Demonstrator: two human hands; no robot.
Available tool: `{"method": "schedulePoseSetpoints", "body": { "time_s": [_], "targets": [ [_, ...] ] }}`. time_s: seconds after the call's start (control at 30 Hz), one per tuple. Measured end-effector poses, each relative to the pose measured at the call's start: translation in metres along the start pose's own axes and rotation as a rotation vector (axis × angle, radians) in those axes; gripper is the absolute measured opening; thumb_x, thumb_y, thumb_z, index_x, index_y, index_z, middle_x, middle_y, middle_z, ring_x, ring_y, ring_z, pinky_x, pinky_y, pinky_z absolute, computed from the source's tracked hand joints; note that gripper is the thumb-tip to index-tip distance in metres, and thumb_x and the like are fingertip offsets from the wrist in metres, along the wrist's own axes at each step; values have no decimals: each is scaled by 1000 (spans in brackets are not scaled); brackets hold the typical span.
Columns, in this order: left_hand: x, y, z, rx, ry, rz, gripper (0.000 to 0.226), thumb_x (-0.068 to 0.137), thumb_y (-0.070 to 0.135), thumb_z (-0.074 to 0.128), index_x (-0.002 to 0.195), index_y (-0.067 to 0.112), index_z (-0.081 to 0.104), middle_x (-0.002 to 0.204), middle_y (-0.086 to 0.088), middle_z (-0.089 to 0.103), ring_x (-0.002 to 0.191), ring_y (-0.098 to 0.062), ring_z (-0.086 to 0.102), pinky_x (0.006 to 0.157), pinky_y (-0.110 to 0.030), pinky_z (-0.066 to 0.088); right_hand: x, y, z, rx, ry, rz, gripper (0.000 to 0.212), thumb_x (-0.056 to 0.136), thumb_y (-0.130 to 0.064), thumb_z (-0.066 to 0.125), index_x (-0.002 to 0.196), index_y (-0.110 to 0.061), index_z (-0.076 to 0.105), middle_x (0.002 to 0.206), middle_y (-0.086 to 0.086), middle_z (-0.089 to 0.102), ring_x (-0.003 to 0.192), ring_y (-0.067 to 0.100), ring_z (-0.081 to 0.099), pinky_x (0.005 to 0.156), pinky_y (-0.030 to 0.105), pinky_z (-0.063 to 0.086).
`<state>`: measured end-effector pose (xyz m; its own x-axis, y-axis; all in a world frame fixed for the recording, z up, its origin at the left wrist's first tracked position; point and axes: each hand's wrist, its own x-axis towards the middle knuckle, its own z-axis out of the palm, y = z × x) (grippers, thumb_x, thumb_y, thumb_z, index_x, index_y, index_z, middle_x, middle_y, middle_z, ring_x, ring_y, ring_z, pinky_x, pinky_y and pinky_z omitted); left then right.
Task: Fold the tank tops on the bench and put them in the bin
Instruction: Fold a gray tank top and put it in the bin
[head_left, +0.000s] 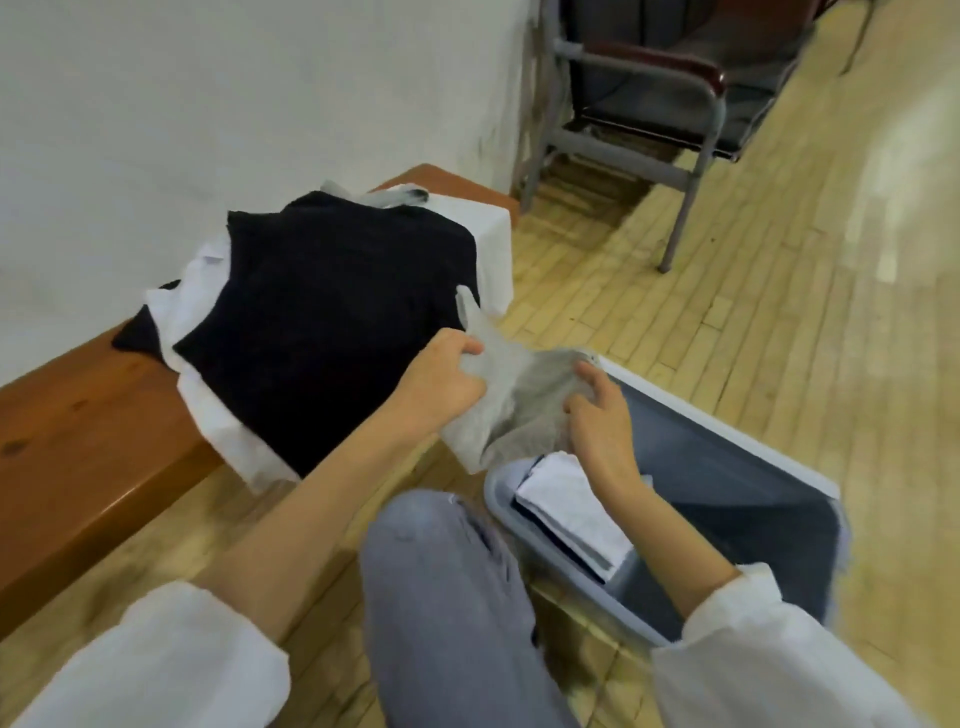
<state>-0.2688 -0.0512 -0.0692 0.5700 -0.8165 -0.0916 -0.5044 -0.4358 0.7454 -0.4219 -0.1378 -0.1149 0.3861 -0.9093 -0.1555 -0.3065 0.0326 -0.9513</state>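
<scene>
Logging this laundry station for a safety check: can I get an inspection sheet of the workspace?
Surface: wooden bench, partly covered by clothes.
Job's things: black tank top lying over white tops on the bench; grey tank top held between bench and bin; folded white top inside the bin.
Clutter: nothing seen.
Hands: left hand and right hand both grip the grey tank top.
Cables: nothing seen.
Surroundings: white wall, wood floor, chair.

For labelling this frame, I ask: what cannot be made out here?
Head view.
Pile count on the bench: the black tank top covers the rest.
Bin contents below the folded white top: it hides them.
Grey tank top fold: bunched between left hand and right hand, blurred.
</scene>
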Motion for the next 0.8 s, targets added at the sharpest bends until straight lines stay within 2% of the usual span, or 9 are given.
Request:
{"method": "schedulePoseSetpoints", "body": {
  "time_s": [0.07,0.1,0.17,0.2,0.27,0.33,0.47,0.57,0.8],
  "targets": [
    [18,13,46,-50,-15,-55,48,84,4,57,131,12,50,135,-2,45,120,-20,48,85,-22,38,14,20,-30,-25,43,15,52,90,-6,37,137,-26,44,140,1,45,102,15,55,87,35,50],
    [24,15,68,-67,-24,-90,47,84,4,55,130,13,49,134,-3,45,119,-21,49,85,-25,40,19,29,-41,-38,58,27,52,90,-5,37,138,-25,44,144,-1,40,109,13,51,89,32,48],
    [34,17,118,-92,-46,-148,46,85,2,53,130,13,49,136,-4,44,119,-22,48,90,-28,42,31,53,-66,-77,84,62,52,92,-3,36,140,-22,42,147,-3,35,109,6,43,79,19,41],
    [38,15,143,-96,-67,-171,46,85,1,52,130,12,48,137,-5,43,120,-23,47,94,-30,42,35,68,-76,-98,94,74,51,93,-3,36,140,-21,41,148,-2,34,111,5,42,77,18,38],
    [42,7,181,-87,-109,-200,46,85,0,49,130,12,47,139,-6,41,122,-24,44,100,-31,40,40,93,-89,-135,109,99,50,93,-3,37,141,-19,41,148,2,34,116,9,43,83,21,37],
    [43,-7,208,-86,-163,-224,47,87,-3,47,132,10,46,141,-6,39,122,-26,46,96,-29,40,43,117,-94,-208,100,133,50,93,-3,38,142,-16,40,149,4,32,113,15,47,83,22,35],
    [52,-41,254,54,-276,-215,51,86,-4,45,136,8,45,145,-9,37,125,-31,45,100,-44,42,42,177,-103,-302,84,232,51,95,-6,41,144,-17,37,152,5,28,119,28,49,86,27,35],
    [63,-59,273,202,-361,-146,54,86,-1,46,139,8,42,148,-9,36,131,-31,39,105,-41,37,43,215,-101,-323,67,349,52,94,-7,42,145,-16,35,151,5,28,119,29,49,89,28,37],
    [87,-88,319,462,-581,-21,55,87,1,44,140,11,36,153,0,23,129,-31,36,100,-43,37,67,268,-93,-353,54,478,53,93,-6,43,145,-15,36,151,5,29,118,28,51,85,25,34]
  ]
}}
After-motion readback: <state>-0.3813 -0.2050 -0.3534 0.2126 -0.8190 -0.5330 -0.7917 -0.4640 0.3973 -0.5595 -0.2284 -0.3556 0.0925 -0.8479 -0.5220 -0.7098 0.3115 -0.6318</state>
